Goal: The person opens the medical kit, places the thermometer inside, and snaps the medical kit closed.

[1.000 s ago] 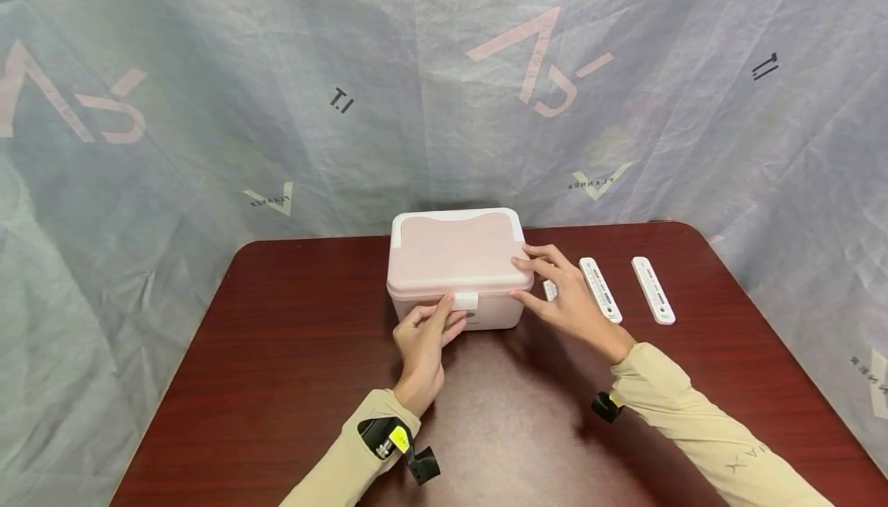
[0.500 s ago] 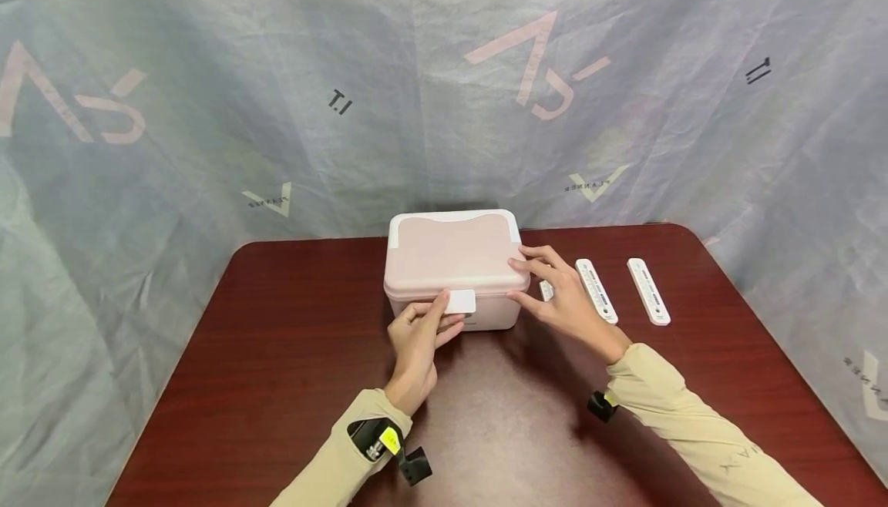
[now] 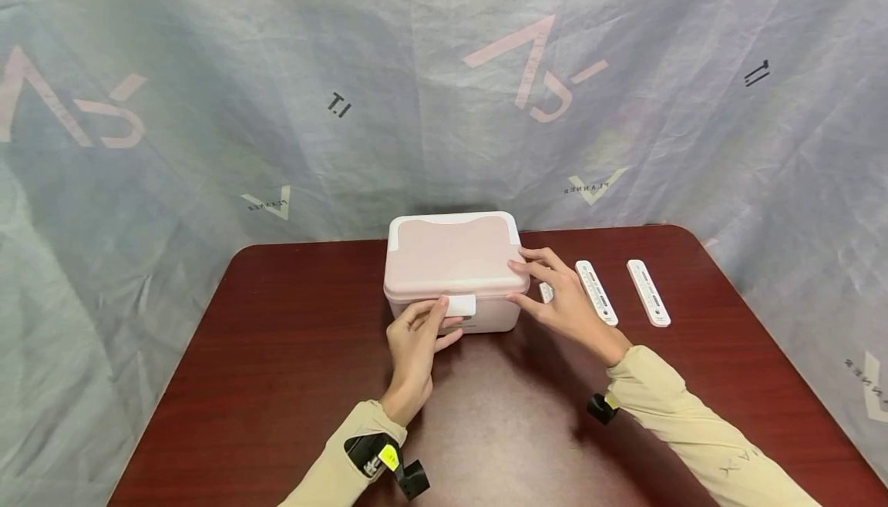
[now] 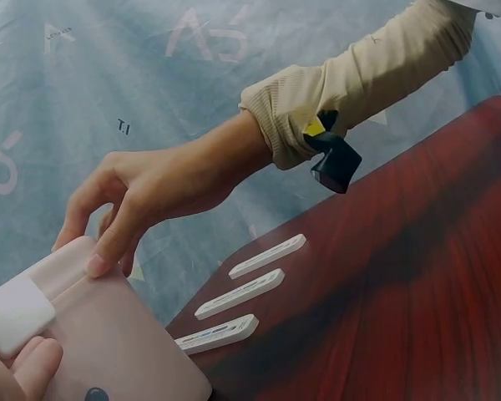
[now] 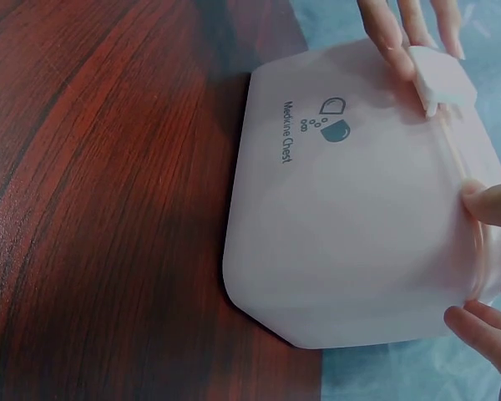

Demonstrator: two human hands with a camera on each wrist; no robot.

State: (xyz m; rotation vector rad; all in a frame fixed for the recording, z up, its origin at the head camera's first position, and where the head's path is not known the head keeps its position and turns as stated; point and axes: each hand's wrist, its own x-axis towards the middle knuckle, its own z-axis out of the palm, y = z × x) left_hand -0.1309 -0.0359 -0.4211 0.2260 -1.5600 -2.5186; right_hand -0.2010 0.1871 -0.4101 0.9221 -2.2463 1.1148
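A pale pink medicine chest [image 3: 454, 260] with a white-trimmed lid stands near the back of the table, its lid down. My left hand [image 3: 412, 345] is at the white front latch [image 3: 461, 306], the thumb on its left end and fingers underneath, pinching it. In the right wrist view the latch [image 5: 442, 77] sticks out from the front near the seam. My right hand [image 3: 562, 299] grips the front right corner of the lid, its thumb [image 5: 493, 205] on the seam and its fingers spread along the side.
To the right of the chest lie white strip-shaped thermometers [image 3: 596, 293], one partly hidden behind my right hand. Another thermometer [image 3: 648, 293] lies farther right. A grey printed cloth [image 3: 347, 106] hangs behind the dark red table [image 3: 298, 322].
Half a second ago the latch looked more raised; now it sits slightly lower, and the left hand has shifted down a little. The right hand keeps its place on the lid corner.
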